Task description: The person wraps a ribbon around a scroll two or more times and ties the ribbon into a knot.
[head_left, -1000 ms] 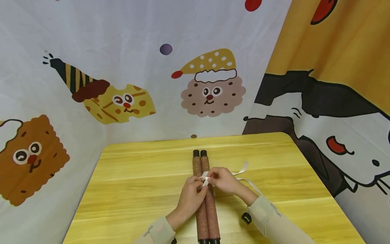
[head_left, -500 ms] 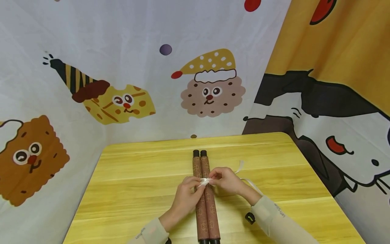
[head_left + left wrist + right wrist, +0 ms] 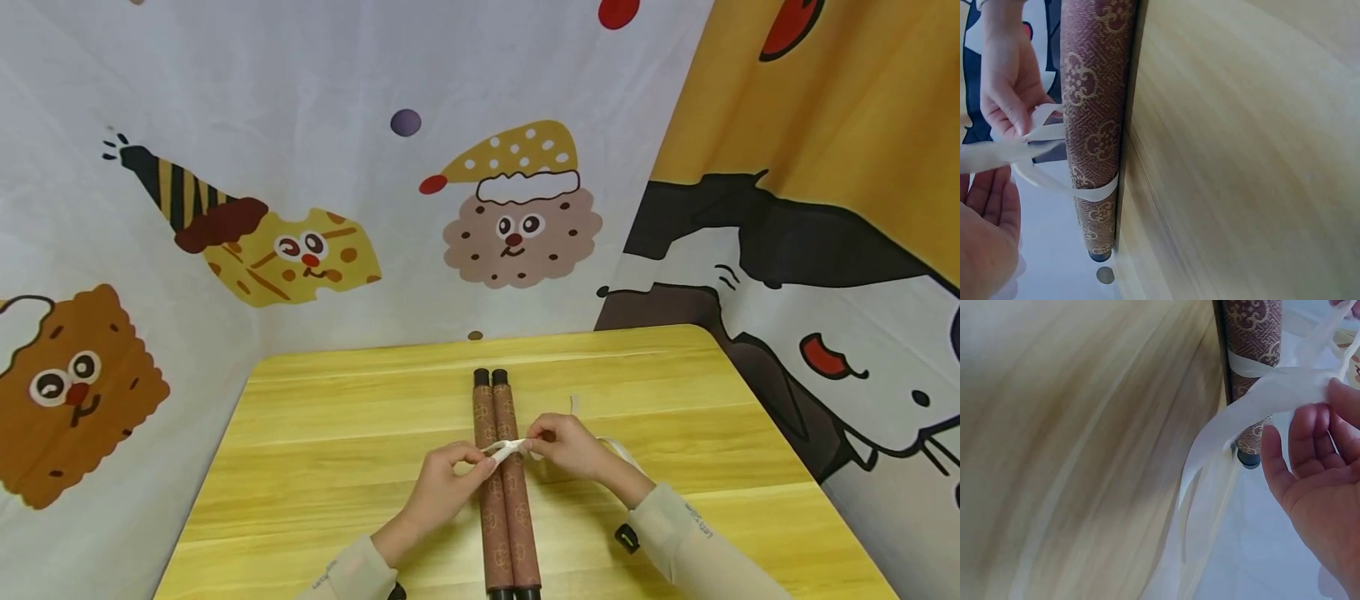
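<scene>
The yellow wood-grained table (image 3: 300,467) has rounded far corners, and beyond it I see a white cloth (image 3: 262,75) hanging in soft folds. Its printed characters are jolly: off to the left a brown square biscuit (image 3: 97,392) with wide eyes, then a cheese wedge (image 3: 296,258) winking under a striped party hat (image 3: 180,192), and nearer the middle a scalloped round biscuit (image 3: 522,242) in a spotted nightcap (image 3: 517,154). A purple dot (image 3: 406,122) sits between those hats. Over on the right hangs an orange cloth (image 3: 855,108), above a large black-and-white cartoon animal (image 3: 847,325) with whiskers
</scene>
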The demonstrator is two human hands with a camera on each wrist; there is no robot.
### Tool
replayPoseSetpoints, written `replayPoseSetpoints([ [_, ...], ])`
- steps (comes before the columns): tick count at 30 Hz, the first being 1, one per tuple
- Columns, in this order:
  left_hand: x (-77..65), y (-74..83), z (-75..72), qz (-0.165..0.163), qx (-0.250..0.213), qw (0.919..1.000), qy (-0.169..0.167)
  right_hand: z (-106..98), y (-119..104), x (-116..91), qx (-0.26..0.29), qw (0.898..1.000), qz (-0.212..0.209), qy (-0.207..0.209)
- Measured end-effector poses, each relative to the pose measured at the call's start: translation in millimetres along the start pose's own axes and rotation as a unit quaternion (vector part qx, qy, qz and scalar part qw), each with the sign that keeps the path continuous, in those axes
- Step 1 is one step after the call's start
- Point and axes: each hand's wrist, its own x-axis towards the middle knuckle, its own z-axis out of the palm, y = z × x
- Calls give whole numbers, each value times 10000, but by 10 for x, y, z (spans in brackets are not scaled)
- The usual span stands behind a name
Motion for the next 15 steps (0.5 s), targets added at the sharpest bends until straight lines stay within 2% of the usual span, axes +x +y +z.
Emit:
replayPoseSetpoints([
  [4,-11,79,-63,-649,-115,9977,-162,8,0,-17,197,9998,53,-63],
  [7,-11,98,-102,-1011,-176,9939,-394,-17,-15,-27,206,9997,77,-58],
  [10,-14,101,-151,-1205,-172,9903,-666,-52,-10,-32,33,10000,31,-66],
  [15,-10,87,-269,-1346,-147,9846,-1109,-137,5,-57,-121,9994,58,-327],
])
